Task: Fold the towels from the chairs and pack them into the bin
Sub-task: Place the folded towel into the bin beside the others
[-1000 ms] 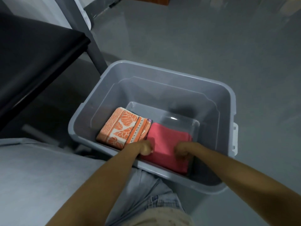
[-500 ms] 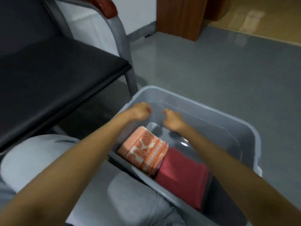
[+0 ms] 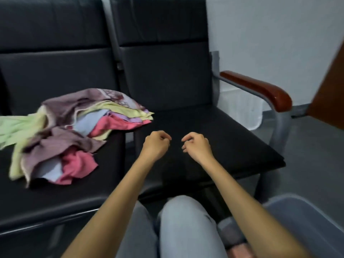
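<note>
Left hand: the bare left hand [image 3: 156, 144] hangs over the front of the empty black padded chair seat [image 3: 214, 135], fingers curled loosely inward, holding nothing.
Right hand: the bare right hand [image 3: 196, 145] is level with it and just beside it, in the same loose curl, also empty.
Towels: the loose heap of crumpled cloth towels in mauve, yellow, pale blue, lilac, green and pink-red [image 3: 70, 131] lies on the neighbouring black padded seat on the left [image 3: 61, 190], its upper corner spilling over the gap onto the empty seat.
Direction to towels: the heap lies to the left of both hands and slightly beyond them; its nearest edge, a pink-red and yellow corner [image 3: 145, 119], is near the left hand but not touching it.
Heap's long axis: it runs from far right to near left, slanting across the seat.
Nearer hand: the left, judging by position; the right would have to cross in front of it.
Bin: the grey translucent plastic bin [image 3: 305, 218] sits low at the right, beside the person's knee in pale jeans [image 3: 184, 220]; its contents are mostly out of view.
Likely next step: picking one towel off the heap's near corner.
</note>
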